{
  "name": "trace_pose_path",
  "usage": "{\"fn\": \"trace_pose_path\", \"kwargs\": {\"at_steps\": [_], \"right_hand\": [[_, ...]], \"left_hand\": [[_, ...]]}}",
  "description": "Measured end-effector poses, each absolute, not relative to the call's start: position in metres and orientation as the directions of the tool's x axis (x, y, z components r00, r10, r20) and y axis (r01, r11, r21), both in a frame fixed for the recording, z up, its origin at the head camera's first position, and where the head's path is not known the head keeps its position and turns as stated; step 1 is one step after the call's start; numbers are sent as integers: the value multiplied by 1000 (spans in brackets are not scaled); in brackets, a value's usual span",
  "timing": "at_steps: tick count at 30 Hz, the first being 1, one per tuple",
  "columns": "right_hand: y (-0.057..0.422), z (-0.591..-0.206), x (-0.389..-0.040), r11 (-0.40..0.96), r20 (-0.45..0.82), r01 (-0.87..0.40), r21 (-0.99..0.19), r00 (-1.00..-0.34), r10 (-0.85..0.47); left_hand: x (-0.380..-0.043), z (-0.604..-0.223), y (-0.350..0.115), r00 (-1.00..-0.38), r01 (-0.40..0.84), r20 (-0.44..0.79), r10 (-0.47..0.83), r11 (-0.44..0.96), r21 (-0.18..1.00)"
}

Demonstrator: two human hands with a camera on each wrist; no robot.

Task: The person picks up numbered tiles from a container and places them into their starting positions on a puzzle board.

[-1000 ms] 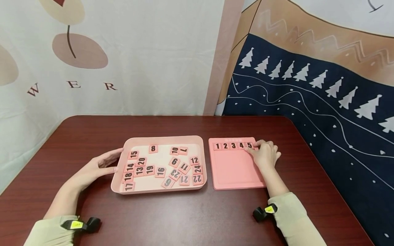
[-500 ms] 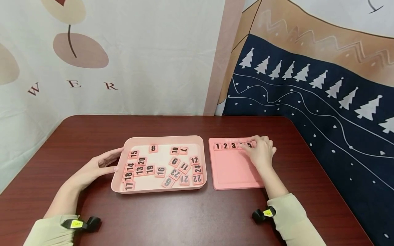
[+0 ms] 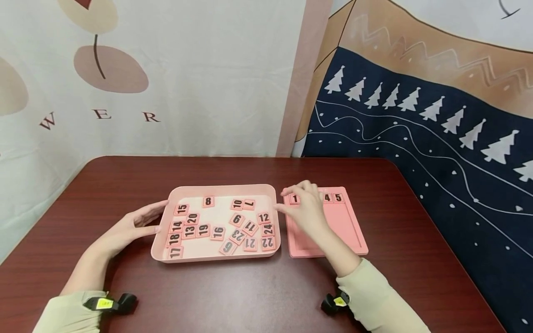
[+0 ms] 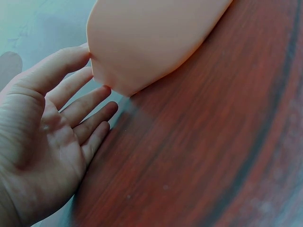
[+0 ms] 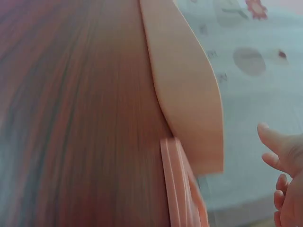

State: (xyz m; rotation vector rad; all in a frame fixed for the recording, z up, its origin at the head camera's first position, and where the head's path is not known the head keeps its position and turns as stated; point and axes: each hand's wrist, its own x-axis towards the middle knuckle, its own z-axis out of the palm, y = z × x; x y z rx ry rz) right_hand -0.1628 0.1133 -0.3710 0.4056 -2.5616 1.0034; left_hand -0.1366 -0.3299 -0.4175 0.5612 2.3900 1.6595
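Note:
My left hand rests its thumb and fingertips on the left end of a pale pink tray, with its fingers relaxed. In the left wrist view the tray wall meets those fingertips. Several pink number tiles lie in the tray, among them the 8 and the 12. Over the left part of a pink board hovers my right hand, fingers spread apart with nothing between them. Tiles 1, 4 and 5 show in the board's top row; the hand hides the ones between.
Both tray and board stand on a dark red wooden table, with a narrow gap between them. A pale curtain and a navy cloth with tree prints hang behind the table.
My right hand has moved left from tile 5 across the board towards the tray, uncovering tiles 4 and 5. The left hand and the tray have stayed in place.

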Motion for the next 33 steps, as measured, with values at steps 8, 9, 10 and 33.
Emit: {"fn": "trace_pose_path", "kwargs": {"at_steps": [8, 9, 10, 33], "right_hand": [[72, -373, -168, 703, 406, -527, -478, -842, -355], [68, -374, -171, 709, 392, -534, -460, -839, -377], [65, -375, -173, 715, 374, -538, -446, -838, -397], [32, -392, -190, 783, 135, -587, -207, -810, -571]], "left_hand": [[-137, -420, -331, -916, 209, 71, 396, 318, 925], [-137, -420, -332, -916, 210, 71, 395, 319, 924], [-137, -420, -332, -916, 210, 72, 395, 318, 924], [-137, -419, -331, -917, 212, 71, 392, 328, 921]]}}
